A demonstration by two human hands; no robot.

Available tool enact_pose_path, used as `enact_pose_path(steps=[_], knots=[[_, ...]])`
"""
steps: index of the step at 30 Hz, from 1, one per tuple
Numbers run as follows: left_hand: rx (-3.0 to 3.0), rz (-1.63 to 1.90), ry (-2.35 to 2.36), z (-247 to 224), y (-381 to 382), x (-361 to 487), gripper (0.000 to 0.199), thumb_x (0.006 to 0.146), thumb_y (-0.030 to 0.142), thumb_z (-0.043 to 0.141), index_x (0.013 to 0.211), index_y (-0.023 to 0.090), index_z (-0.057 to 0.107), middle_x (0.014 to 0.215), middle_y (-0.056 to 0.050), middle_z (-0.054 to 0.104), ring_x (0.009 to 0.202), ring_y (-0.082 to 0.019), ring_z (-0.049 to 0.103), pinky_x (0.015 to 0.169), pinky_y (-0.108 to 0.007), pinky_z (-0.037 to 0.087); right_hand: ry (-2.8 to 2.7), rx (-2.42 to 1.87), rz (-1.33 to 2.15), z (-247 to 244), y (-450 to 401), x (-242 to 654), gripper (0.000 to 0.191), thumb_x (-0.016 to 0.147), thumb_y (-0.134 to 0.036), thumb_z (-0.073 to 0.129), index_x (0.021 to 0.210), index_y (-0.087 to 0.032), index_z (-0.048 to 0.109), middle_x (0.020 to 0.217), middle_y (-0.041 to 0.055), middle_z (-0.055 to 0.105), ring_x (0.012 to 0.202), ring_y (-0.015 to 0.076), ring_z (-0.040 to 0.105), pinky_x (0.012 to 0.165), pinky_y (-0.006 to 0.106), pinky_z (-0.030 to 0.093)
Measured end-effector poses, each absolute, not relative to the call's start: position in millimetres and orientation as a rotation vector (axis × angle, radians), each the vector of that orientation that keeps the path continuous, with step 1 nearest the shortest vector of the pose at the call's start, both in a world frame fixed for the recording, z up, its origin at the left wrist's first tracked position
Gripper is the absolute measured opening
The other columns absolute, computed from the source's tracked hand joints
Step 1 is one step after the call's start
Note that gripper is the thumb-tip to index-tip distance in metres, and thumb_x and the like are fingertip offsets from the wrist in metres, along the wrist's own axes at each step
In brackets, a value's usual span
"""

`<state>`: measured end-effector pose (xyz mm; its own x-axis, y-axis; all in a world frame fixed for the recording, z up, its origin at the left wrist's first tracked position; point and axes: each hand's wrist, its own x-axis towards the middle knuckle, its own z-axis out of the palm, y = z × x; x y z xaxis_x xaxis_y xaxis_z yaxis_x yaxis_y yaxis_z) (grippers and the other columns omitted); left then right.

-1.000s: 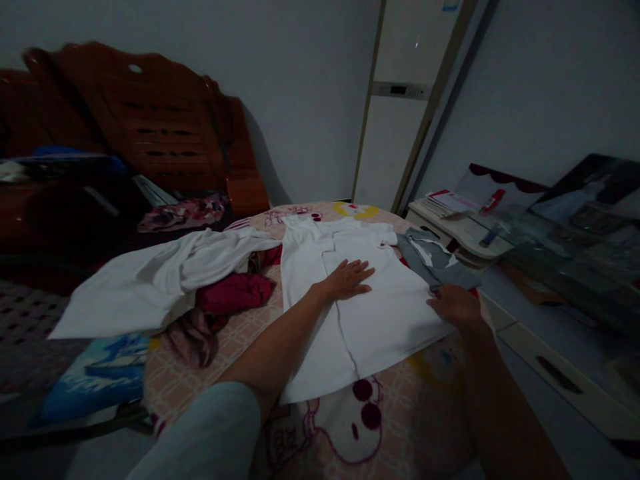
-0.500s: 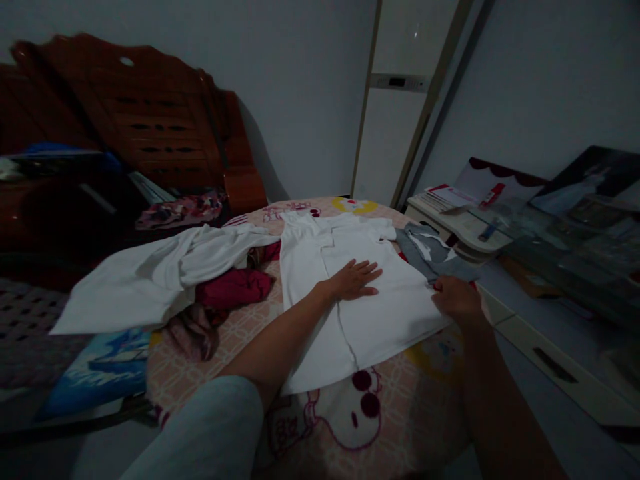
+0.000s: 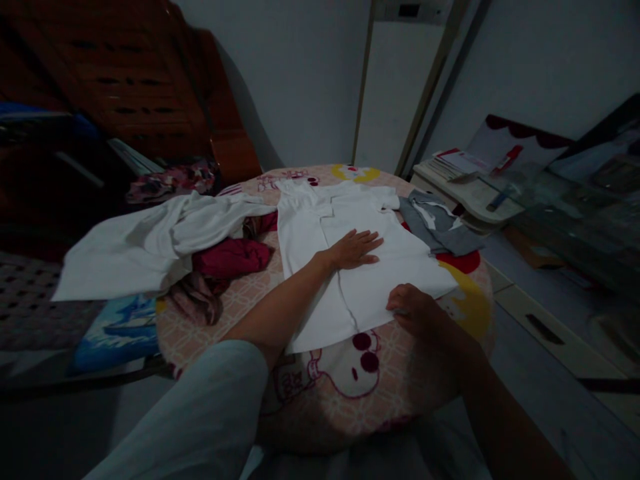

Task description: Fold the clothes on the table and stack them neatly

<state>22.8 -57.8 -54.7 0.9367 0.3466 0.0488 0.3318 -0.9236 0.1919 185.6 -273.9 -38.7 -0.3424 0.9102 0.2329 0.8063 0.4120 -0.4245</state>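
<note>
A white short-sleeved shirt [image 3: 315, 300] lies spread over the round table, its collar end away from me and its hem towards me. My left hand [image 3: 355, 249] rests flat on the middle of the shirt, fingers stretched out. At the near right part of the hem, my right hand [image 3: 413, 310] is closed with its fingertips pinching the cloth edge. Left of the shirt, another white garment [image 3: 125, 247] is heaped over a dark red cloth [image 3: 235, 258]. A folded grey garment [image 3: 435, 223] lies beyond the shirt's right side.
A patterned pink tablecloth [image 3: 240, 313] with cartoon figures covers the table. On the left stands a carved wooden bench [image 3: 125, 87]. A white cabinet [image 3: 460, 187] with papers and a glass shelf [image 3: 575, 213] is on the right; a tall air conditioner [image 3: 395, 87] stands behind.
My right hand has moved left and nearer along the shirt, from its right edge to the lower hem. The left hand stays flat on the shirt. The view has tilted downward.
</note>
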Motion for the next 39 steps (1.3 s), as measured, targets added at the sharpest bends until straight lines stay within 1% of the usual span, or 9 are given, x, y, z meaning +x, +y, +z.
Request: enact_pose_path(steps=[4, 9, 12, 14, 19, 23, 32, 36, 39], knots=[[2.859, 0.139, 0.525, -55.8, -56.0, 23.0, 0.063, 0.101, 0.055, 0.027, 0.155, 0.025, 0.025, 0.163, -0.008, 0.021, 0.151, -0.026, 0.02, 0.121, -0.051, 0.013, -2.377, -1.436, 0.182, -44.6, -271.8, 181.5, 0.02, 0.077, -0.002, 0.053, 0.081, -0.019, 0.062, 0.091, 0.0091, 0.062, 0.089, 0.0223, 0.054, 0.08, 0.036, 0.049], [2.741, 0.249, 0.618, -59.1, -43.7, 16.8, 0.055, 0.104, 0.043, 0.016, 0.153, 0.022, 0.032, 0.16, -0.008, 0.03, 0.148, -0.018, 0.028, 0.122, -0.043, 0.018, -2.386, -1.417, 0.151, -36.9, -278.8, 176.3, 0.019, 0.078, -0.002, 0.051, 0.076, -0.018, 0.059, 0.084, 0.0074, 0.06, 0.083, 0.0205, 0.052, 0.075, 0.034, 0.046], [2.757, 0.254, 0.683, -61.0, -36.7, 12.7, 0.052, 0.104, 0.039, 0.019, 0.148, 0.021, 0.04, 0.158, -0.01, 0.035, 0.147, -0.02, 0.031, 0.121, -0.046, 0.019, -2.392, -1.451, 0.171, -34.1, -285.5, 176.8, 0.018, 0.077, -0.002, 0.052, 0.075, -0.018, 0.059, 0.081, 0.0058, 0.059, 0.08, 0.0194, 0.052, 0.071, 0.032, 0.044], [2.78, 0.232, 0.699, -61.4, -35.1, 11.8, 0.051, 0.103, 0.036, 0.024, 0.147, 0.018, 0.04, 0.157, -0.012, 0.037, 0.146, -0.021, 0.032, 0.12, -0.048, 0.02, -2.382, -1.449, 0.174, -33.6, -287.4, 176.1, 0.018, 0.076, -0.001, 0.053, 0.076, -0.019, 0.059, 0.08, 0.0054, 0.059, 0.079, 0.0194, 0.052, 0.07, 0.032, 0.044], [2.806, 0.224, 0.704, -60.6, -36.8, 12.9, 0.051, 0.102, 0.035, 0.028, 0.149, 0.015, 0.038, 0.157, -0.013, 0.037, 0.146, -0.022, 0.032, 0.12, -0.047, 0.021, -2.354, -1.317, 0.197, -32.4, -284.4, 159.8, 0.019, 0.081, -0.006, 0.06, 0.094, -0.02, 0.063, 0.089, 0.007, 0.061, 0.086, 0.0211, 0.053, 0.075, 0.034, 0.046], [2.806, 0.228, 0.711, -61.1, -36.7, 13.0, 0.051, 0.102, 0.035, 0.03, 0.148, 0.016, 0.039, 0.157, -0.013, 0.036, 0.146, -0.022, 0.033, 0.12, -0.046, 0.021, -2.432, -1.26, 0.193, -33.9, -279.8, 140.7, 0.009, 0.084, -0.009, 0.06, 0.086, -0.018, 0.064, 0.083, 0.0062, 0.058, 0.08, 0.02, 0.05, 0.07, 0.032, 0.042], [2.819, 0.233, 0.655, -59.7, -36.8, 9.0, 0.051, 0.103, 0.039, 0.028, 0.151, 0.023, 0.036, 0.159, -0.011, 0.034, 0.147, -0.022, 0.03, 0.119, -0.049, 0.021, -2.376, -1.216, 0.251, -37.0, -279.9, 132.5, 0.02, 0.085, -0.007, 0.056, 0.067, -0.018, 0.058, 0.075, 0.0043, 0.054, 0.077, 0.0178, 0.048, 0.069, 0.03, 0.038], [2.834, 0.211, 0.655, -57.5, -38.1, 8.9, 0.054, 0.102, 0.043, 0.029, 0.151, 0.021, 0.036, 0.159, -0.012, 0.033, 0.147, -0.025, 0.03, 0.119, -0.05, 0.022, -2.38, -1.24, 0.3, -35.7, -278.9, 144.0, 0.019, 0.086, -0.01, 0.057, 0.069, -0.019, 0.06, 0.073, 0.0036, 0.057, 0.075, 0.0174, 0.05, 0.068, 0.029, 0.039], [2.835, 0.221, 0.659, -58.6, -37.8, 10.0, 0.055, 0.102, 0.044, 0.03, 0.151, 0.022, 0.037, 0.159, -0.011, 0.033, 0.147, -0.026, 0.031, 0.119, -0.051, 0.023, -2.206, -1.422, 0.107, -38.7, -277.8, 166.2, 0.017, 0.083, -0.008, 0.052, 0.077, -0.019, 0.063, 0.076, 0.0058, 0.061, 0.078, 0.0195, 0.053, 0.071, 0.03, 0.041]])
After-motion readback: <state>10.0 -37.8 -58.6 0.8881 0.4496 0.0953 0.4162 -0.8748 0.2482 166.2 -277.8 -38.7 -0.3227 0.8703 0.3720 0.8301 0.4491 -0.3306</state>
